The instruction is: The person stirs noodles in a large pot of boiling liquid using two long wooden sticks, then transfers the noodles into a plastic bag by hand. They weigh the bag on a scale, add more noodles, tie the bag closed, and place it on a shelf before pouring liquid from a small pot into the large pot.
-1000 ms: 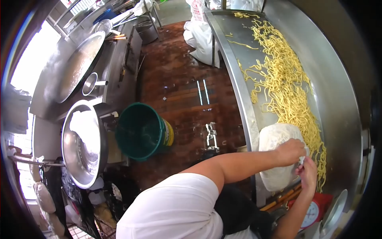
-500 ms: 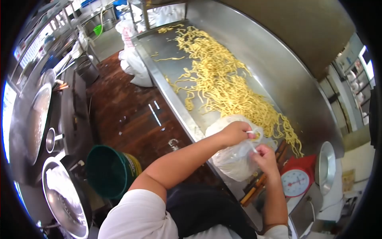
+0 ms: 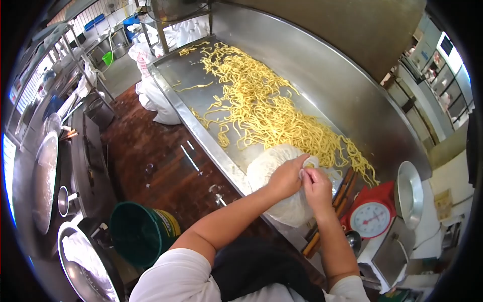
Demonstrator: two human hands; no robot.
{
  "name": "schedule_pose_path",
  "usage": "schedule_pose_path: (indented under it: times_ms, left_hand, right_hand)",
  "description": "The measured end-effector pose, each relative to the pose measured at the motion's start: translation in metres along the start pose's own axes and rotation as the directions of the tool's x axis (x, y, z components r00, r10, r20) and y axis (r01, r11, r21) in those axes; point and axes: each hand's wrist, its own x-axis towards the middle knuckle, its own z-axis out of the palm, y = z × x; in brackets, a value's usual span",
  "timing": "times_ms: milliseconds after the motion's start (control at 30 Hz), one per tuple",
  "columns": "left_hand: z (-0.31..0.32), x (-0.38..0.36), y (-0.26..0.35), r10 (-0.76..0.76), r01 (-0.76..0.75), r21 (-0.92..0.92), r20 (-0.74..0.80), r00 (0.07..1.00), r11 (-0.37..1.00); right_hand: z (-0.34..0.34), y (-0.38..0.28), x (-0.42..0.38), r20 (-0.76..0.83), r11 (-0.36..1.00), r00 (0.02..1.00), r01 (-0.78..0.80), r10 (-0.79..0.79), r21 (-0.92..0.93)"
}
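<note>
A bulging clear plastic bag (image 3: 292,209) with pale contents I cannot make out rests at the near end of the metal table (image 3: 322,103). My left hand (image 3: 288,177) is closed on the gathered neck of the bag. Right beside it, my right hand (image 3: 317,189) pinches the same neck, the two hands touching or nearly so. Beyond the bag spreads a long heap of yellow noodles (image 3: 266,105). Wooden-handled tools (image 3: 342,194) lie to the right of my right hand.
A red dial scale (image 3: 370,216) with a metal pan (image 3: 410,194) stands at the right. On the left are a green bucket (image 3: 133,234), a large metal wok (image 3: 83,272) and a steaming pan (image 3: 46,186). White bags (image 3: 156,103) lean by the table's far corner.
My hands have come together at the bag's neck; they were apart, each holding a twisted end. The view has shifted slightly.
</note>
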Motion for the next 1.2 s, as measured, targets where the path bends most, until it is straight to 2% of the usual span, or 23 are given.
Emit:
schedule_pose_path:
  times_ms: [67, 100, 167, 200, 233, 267, 400, 467, 500, 567, 600, 667, 700, 733, 767, 800, 833, 967, 1100, 1133, 1167, 1200]
  left_hand:
    - [0.0, -0.003, 0.002, 0.184, -0.173, 0.111, -0.097, 0.978, 0.979]
    - [0.0, -0.005, -0.001, 0.19, -0.179, 0.109, -0.097, 0.977, 0.978]
    - [-0.001, -0.008, -0.011, 0.222, -0.234, 0.201, 0.079, 0.972, 0.951]
    - [-0.002, -0.008, -0.01, 0.225, -0.237, 0.205, 0.079, 0.971, 0.95]
    - [-0.003, -0.01, -0.008, 0.249, -0.245, 0.161, -0.004, 0.968, 0.956]
    - [-0.004, -0.01, -0.007, 0.266, -0.255, 0.118, -0.09, 0.96, 0.96]
    - [0.002, -0.005, -0.018, 0.259, -0.246, 0.093, -0.164, 0.952, 0.965]
    - [0.006, 0.001, -0.025, 0.13, -0.127, 0.04, -0.085, 0.988, 0.991]
    - [0.001, 0.003, -0.022, 0.135, -0.132, 0.038, -0.084, 0.987, 0.99]
    - [-0.012, 0.006, -0.019, -0.012, 0.026, -0.088, 0.152, 0.988, 0.996]
    - [-0.016, 0.007, -0.016, -0.008, 0.022, -0.09, 0.153, 0.988, 0.996]
    - [-0.024, 0.008, -0.014, 0.046, -0.045, -0.01, 0.3, 0.953, 0.999]
    - [-0.027, 0.008, -0.017, 0.05, -0.047, -0.016, 0.302, 0.952, 0.999]
    - [-0.028, 0.008, -0.023, 0.152, -0.162, 0.051, 0.17, 0.974, 0.985]
    - [-0.03, 0.005, -0.03, 0.257, -0.26, 0.127, 0.045, 0.965, 0.957]
    - [-0.044, 0.009, -0.038, 0.262, -0.275, 0.283, 0.083, 0.961, 0.919]
    - [-0.054, 0.007, -0.037, 0.254, -0.272, 0.289, 0.098, 0.962, 0.918]
    - [-0.065, 0.003, -0.036, 0.268, -0.289, 0.359, 0.11, 0.957, 0.887]
    - [-0.074, -0.014, -0.044, 0.274, -0.302, 0.301, 0.131, 0.953, 0.905]
    - [-0.086, -0.022, -0.048, 0.249, -0.266, 0.33, 0.094, 0.964, 0.906]
    - [-0.1, -0.032, -0.054, 0.193, -0.201, 0.259, 0.057, 0.98, 0.945]
    - [-0.117, -0.046, -0.06, 0.13, -0.131, 0.19, 0.016, 0.991, 0.973]
  right_hand:
    - [0.002, 0.005, 0.001, -0.02, 0.987, 0.989, -0.148, 0.147, -0.057]
    - [0.005, 0.017, 0.001, -0.026, 0.987, 0.989, -0.147, 0.146, -0.06]
    - [0.01, 0.046, 0.002, 0.184, 0.927, 0.911, -0.374, 0.37, -0.016]
    - [0.006, 0.039, 0.004, 0.182, 0.928, 0.912, -0.371, 0.367, -0.013]
    - [-0.001, 0.026, 0.008, 0.291, 0.782, 0.801, -0.587, 0.523, 0.209]
    - [-0.008, 0.016, 0.01, 0.436, 0.538, 0.658, -0.753, 0.614, 0.379]
    - [-0.022, 0.0, 0.01, 0.444, 0.477, 0.693, -0.717, 0.568, 0.509]
    - [-0.024, -0.008, 0.014, 0.446, 0.49, 0.698, -0.714, 0.56, 0.5]
    - [-0.024, -0.009, 0.014, 0.441, 0.492, 0.7, -0.711, 0.561, 0.502]
    - [-0.019, -0.006, 0.012, 0.468, 0.505, 0.713, -0.701, 0.522, 0.503]
    - [-0.014, -0.004, 0.01, 0.465, 0.507, 0.714, -0.699, 0.523, 0.503]
    - [-0.001, 0.003, 0.007, 0.489, 0.404, 0.662, -0.742, 0.568, 0.535]
    - [0.01, -0.001, 0.008, 0.409, 0.408, 0.659, -0.73, 0.631, 0.548]
    - [0.015, 0.01, 0.009, 0.403, 0.408, 0.656, -0.732, 0.638, 0.546]
    - [0.019, 0.023, 0.006, 0.159, 0.733, 0.797, -0.6, 0.583, 0.32]
    - [0.021, 0.032, 0.0, -0.036, 0.908, 0.907, -0.42, 0.419, -0.008]
    - [0.022, 0.035, 0.001, -0.037, 0.889, 0.888, -0.456, 0.458, 0.045]
    - [0.032, 0.041, -0.001, -0.032, 0.886, 0.886, -0.461, 0.462, 0.045]
    - [0.023, 0.028, -0.004, -0.101, 0.863, 0.857, -0.504, 0.506, 0.046]
    - [0.018, 0.032, -0.009, -0.123, 0.898, 0.892, -0.44, 0.436, -0.007]
    - [0.013, 0.036, -0.011, -0.114, 0.947, 0.945, -0.315, 0.307, -0.064]
    - [0.007, 0.023, -0.01, -0.08, 0.984, 0.99, -0.123, 0.113, -0.132]
